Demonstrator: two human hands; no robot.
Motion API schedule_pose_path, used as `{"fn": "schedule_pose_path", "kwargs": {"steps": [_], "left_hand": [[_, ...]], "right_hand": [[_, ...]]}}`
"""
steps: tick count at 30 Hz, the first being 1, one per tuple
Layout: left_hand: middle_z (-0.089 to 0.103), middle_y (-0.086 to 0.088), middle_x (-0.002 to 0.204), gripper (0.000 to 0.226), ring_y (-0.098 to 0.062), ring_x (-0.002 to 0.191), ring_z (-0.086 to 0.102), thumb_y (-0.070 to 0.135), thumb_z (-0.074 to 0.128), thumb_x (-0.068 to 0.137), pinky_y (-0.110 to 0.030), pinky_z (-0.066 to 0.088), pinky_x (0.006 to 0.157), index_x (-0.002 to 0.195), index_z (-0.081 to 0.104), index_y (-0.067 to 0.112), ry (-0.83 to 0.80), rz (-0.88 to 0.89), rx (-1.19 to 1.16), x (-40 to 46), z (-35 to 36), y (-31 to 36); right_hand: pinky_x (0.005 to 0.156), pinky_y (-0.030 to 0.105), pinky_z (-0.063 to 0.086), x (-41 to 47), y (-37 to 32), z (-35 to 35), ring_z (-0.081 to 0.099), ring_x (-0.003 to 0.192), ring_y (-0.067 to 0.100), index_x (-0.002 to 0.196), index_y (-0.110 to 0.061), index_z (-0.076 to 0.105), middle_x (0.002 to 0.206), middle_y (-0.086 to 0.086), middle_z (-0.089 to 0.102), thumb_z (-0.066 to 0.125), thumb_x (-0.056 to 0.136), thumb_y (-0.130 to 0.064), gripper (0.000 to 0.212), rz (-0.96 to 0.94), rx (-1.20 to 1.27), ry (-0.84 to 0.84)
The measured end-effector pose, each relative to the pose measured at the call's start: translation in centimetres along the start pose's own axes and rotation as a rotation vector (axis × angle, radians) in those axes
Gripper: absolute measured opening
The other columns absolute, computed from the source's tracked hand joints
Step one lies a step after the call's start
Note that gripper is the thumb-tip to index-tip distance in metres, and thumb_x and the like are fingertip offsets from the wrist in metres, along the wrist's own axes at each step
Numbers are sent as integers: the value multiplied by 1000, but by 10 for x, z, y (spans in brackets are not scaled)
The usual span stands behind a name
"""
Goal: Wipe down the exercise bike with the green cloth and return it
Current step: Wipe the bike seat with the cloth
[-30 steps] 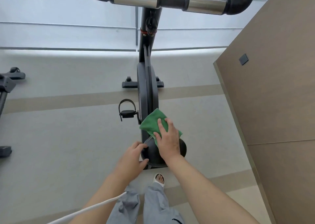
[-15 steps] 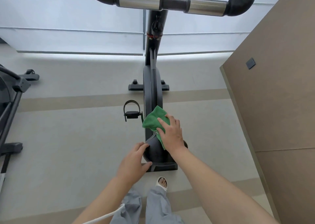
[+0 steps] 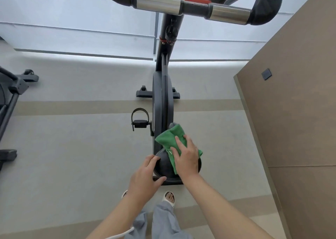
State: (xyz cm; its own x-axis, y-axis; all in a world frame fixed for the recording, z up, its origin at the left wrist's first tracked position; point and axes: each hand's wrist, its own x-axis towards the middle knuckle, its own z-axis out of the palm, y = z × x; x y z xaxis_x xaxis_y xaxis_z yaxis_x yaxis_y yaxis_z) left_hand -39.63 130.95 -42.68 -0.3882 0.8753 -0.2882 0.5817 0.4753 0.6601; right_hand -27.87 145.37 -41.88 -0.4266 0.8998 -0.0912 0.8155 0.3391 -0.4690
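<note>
Both hands are working at the saddle [image 3: 163,168] of the bike [image 3: 161,100]: the left hand [image 3: 145,177] is gripping its left edge, fingers [image 3: 151,160] curled round it, probably steadying it. The right hand [image 3: 187,158] is pressing the cloth [image 3: 170,138] onto the saddle's front, fingers [image 3: 179,142] spread, likely for broad wiping contact.

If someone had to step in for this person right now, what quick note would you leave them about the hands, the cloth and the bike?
Right hand: flat, fingers spread, pressing the green cloth onto the front of the saddle.
Left hand: grips the saddle's left edge.
Exercise bike: upright on the floor ahead; the cloth lies partly on the saddle, partly over the frame.
Done: wiping is under way at the saddle; which other parts are already wiped cannot be told.
Left: finish the saddle, cover the pedal and handlebar if needed, then return the cloth.
</note>
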Motion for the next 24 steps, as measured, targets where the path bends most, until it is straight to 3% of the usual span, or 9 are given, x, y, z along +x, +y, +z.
{"fn": "schedule_pose_path", "kwargs": {"steps": [4, 9, 14, 19, 21, 24], "left_hand": [[41, 23, 149, 69, -12, 110, 66, 48, 80, 84, -34, 60, 82, 143, 49, 32, 20, 6, 27, 0, 1, 1], [43, 25, 143, 68, -9, 102, 64, 48, 82, 81, -30, 58, 75, 139, 50, 34, 19, -1, 54, -1, 2, 3], [43, 28, 139, 69, -5, 100, 63, 50, 84, 79, -24, 54, 74, 138, 48, 39, 3, -20, 19, -1, 1, 4], [45, 23, 134, 87, 0, 102, 60, 51, 85, 79, -25, 52, 75, 148, 34, 40, -14, -54, -62, -2, -1, -3], [41, 24, 135, 93, 3, 106, 57, 49, 86, 79, -23, 52, 76, 153, 31, 39, -9, -79, -108, -6, -4, -8], [39, 25, 138, 92, 4, 108, 55, 43, 85, 81, -23, 53, 77, 155, 30, 38, 6, -105, -133, -13, -13, -23]], "right_hand": [[114, 48, 45, 63, -18, 13, 45, 143, 32, 148, -20, 61, 157, 13, 44, 68, 100, -29, 49, -16, 67, -56], [107, 48, 48, 88, -14, 14, 46, 131, 33, 141, -21, 66, 150, 6, 50, 66, 99, -30, 43, -11, 140, -116], [110, 46, 46, 32, 18, -8, 53, 127, 31, 140, -20, 68, 145, 5, 55, 72, 98, -20, 43, -17, 236, -62], [94, 44, 46, -50, 45, -22, 54, 123, 27, 132, -28, 72, 141, -1, 60, 79, 91, -29, 42, -64, -15, 11], [98, 45, 44, -74, 48, -15, 51, 132, 28, 134, -27, 71, 144, 0, 58, 78, 91, -30, 44, -139, -61, 23], [116, 46, 36, -87, 37, 2, 40, 150, 28, 143, -25, 65, 155, 1, 54, 71, 96, -30, 47, -266, -45, 3]]}}
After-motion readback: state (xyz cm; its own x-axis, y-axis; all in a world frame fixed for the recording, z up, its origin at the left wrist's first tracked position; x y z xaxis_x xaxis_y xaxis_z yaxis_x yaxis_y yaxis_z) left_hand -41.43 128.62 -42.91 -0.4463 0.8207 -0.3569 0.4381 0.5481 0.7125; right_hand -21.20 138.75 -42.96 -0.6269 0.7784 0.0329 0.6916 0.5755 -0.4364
